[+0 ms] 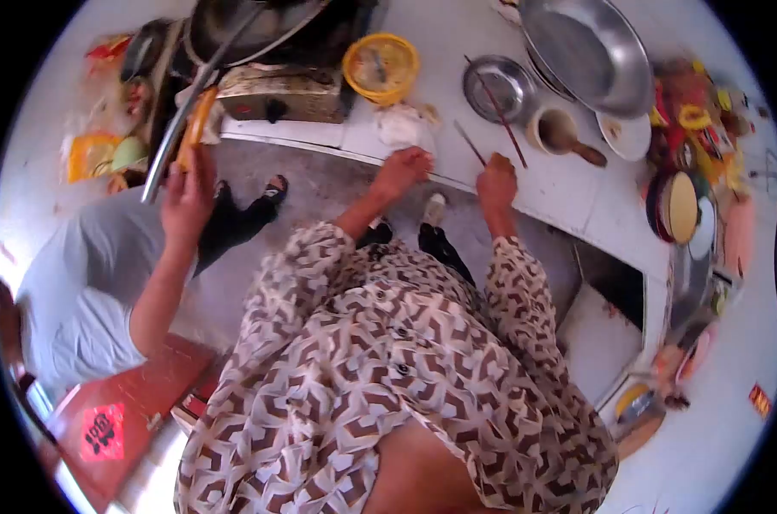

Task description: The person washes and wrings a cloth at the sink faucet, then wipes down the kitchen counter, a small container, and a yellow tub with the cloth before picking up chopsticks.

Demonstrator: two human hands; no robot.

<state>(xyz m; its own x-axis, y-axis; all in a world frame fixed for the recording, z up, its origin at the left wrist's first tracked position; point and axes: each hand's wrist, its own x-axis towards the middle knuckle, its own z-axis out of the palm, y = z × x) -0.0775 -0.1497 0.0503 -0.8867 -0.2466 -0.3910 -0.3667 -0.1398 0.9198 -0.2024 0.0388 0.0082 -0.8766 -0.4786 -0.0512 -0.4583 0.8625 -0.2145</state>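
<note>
My right hand [496,182] is closed around a slim grey utensil with a narrow, blade-like end [469,140] pointing up and left over the white counter [551,193]. At the counter's front edge, my left hand [403,174] has its fingers curled together; anything inside them is too small to make out. Just beyond it lies a crumpled white bag or cloth [403,127]. Dark red chopsticks [498,111] rest across a steel bowl [491,92], past my right hand. A beige mug-like container [553,130] stands to the right, with a brown handle beside it.
A yellow basket [381,68] stands near the stove [281,92], which carries a wok [234,26]. A co-worker's hand [189,193] is at the left by a long metal handle [178,128]. A large steel basin [590,56] and a white plate [624,135] are at the right.
</note>
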